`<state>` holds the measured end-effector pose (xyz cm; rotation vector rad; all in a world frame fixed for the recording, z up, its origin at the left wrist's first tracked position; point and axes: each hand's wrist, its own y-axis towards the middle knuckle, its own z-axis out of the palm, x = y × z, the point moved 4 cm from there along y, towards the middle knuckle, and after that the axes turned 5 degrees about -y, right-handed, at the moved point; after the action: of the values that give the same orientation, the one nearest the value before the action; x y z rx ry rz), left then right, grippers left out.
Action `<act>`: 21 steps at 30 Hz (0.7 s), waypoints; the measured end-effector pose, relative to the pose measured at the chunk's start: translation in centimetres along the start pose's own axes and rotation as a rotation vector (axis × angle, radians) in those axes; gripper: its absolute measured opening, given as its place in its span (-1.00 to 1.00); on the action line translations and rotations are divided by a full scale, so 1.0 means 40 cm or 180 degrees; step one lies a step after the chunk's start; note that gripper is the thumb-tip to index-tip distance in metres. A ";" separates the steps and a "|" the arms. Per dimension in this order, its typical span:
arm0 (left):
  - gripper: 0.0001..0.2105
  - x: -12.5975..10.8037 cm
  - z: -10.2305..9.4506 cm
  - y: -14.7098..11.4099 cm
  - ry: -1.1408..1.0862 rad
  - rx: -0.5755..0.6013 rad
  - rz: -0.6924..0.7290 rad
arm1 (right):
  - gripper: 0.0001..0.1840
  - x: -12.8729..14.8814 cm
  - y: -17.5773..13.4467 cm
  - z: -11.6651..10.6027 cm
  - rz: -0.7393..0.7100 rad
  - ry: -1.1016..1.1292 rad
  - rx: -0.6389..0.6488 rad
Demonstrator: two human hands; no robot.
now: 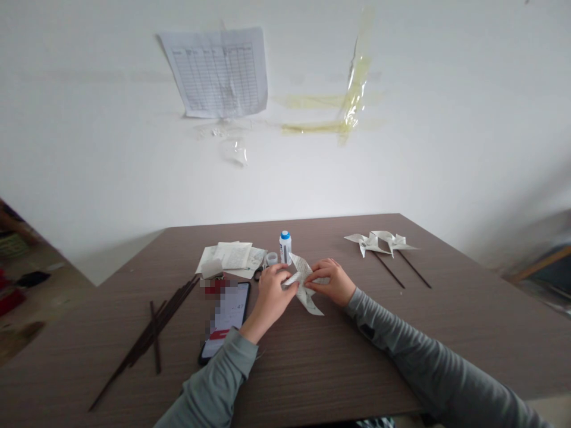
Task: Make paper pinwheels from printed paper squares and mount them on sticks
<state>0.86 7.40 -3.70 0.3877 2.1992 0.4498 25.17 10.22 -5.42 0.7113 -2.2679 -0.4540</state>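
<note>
A paper pinwheel (308,300) cut from printed paper is held between my hands near the middle of the table. My left hand (273,292) grips its left side, fingers and thumb closed on the paper. From the right, my right hand (333,282) pinches the pinwheel close to its centre. Just behind them a white glue bottle (285,248) with a blue cap stands upright. Beside the bottle is a small clear cup (272,258). The black handle of what looks like scissors (257,273) shows partly behind my left hand.
Two finished-looking pinwheels on sticks (387,242) lie at the right. Printed paper sheets (235,255) are stacked at the back left. A phone (227,315) lies left of my left forearm, and dark thin sticks (156,324) lie further left. Behind the table (339,374) rises a white wall.
</note>
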 end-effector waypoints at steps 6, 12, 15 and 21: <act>-0.87 0.007 0.004 -0.002 -0.0026 -0.0131 0.0038 | -0.93 -0.006 -0.001 0.002 0.0030 -0.0006 -0.0009; -0.91 0.002 0.000 0.001 0.0000 -0.0011 0.0047 | -0.92 -0.010 -0.001 0.003 -0.0031 0.0021 -0.0072; -0.93 0.000 -0.002 0.001 -0.0017 0.0012 0.0057 | -0.89 -0.003 0.001 0.000 0.0084 0.0002 -0.0066; -0.92 -0.005 -0.001 0.001 -0.0072 -0.0005 0.0053 | -0.81 0.023 0.000 -0.014 0.0550 -0.0110 0.0027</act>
<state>0.95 7.33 -3.51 0.4085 2.1749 0.4540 25.02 9.59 -4.55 0.5097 -2.3410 -0.3767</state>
